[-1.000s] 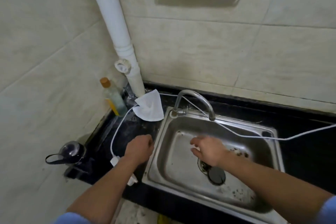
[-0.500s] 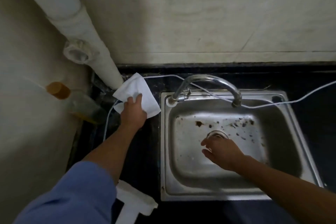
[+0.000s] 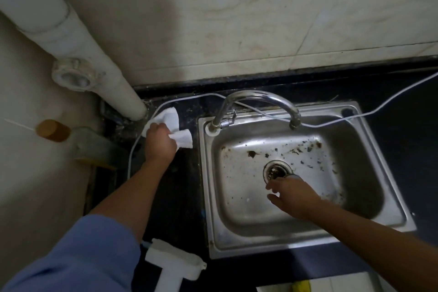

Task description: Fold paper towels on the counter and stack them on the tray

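Partly hidden, paper towel point(image 3: 172, 116) sits clamped in left hand point(image 3: 159, 142); right hand point(image 3: 293, 195) hovers slack.

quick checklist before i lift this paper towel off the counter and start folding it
1. Grip on the towel: ok. The left hand is curled round the paper towel.
2. Other hand free to help: ok. The right hand is open over the sink, near the drain, and holds nothing.
3. Towel flat enough to fold: not ok. It is bunched up in the grip.
4. Towel clear of the white cable: cannot tell. The cable runs close past the towel's far edge.
5. Tray ready to stack on: cannot tell. No tray shows in this view.
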Demonstrator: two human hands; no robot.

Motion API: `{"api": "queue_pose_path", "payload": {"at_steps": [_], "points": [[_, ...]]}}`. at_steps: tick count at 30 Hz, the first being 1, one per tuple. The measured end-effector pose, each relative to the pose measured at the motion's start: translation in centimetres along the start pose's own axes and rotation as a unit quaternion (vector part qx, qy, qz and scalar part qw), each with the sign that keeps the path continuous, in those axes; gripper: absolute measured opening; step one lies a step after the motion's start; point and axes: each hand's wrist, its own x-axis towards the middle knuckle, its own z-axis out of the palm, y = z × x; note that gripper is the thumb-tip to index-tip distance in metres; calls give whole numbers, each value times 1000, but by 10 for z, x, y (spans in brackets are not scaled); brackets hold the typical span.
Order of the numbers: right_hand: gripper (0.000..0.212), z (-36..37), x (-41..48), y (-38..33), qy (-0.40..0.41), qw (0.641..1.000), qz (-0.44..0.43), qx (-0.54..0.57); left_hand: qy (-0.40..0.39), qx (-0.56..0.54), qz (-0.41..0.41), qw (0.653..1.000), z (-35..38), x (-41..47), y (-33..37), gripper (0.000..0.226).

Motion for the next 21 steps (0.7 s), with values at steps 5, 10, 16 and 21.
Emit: {"api": "queue_pose_path", "payload": {"at_steps": [5,10,16,21], "points": [[34,-12,-29,17,29,999,-17,-21,15,-16,48,999,-24,-59,38,12],[26,-14,-84,59,65,998,-15,0,-14,-46,86,995,-13,-131,96,13],[36,4,-181,163,77,996,30,20,-13,-45,161,986,29,-227,213,15],[30,12,-265,255,124,987,95,45,-54,-61,226,971,68,-289,324,18]]}}
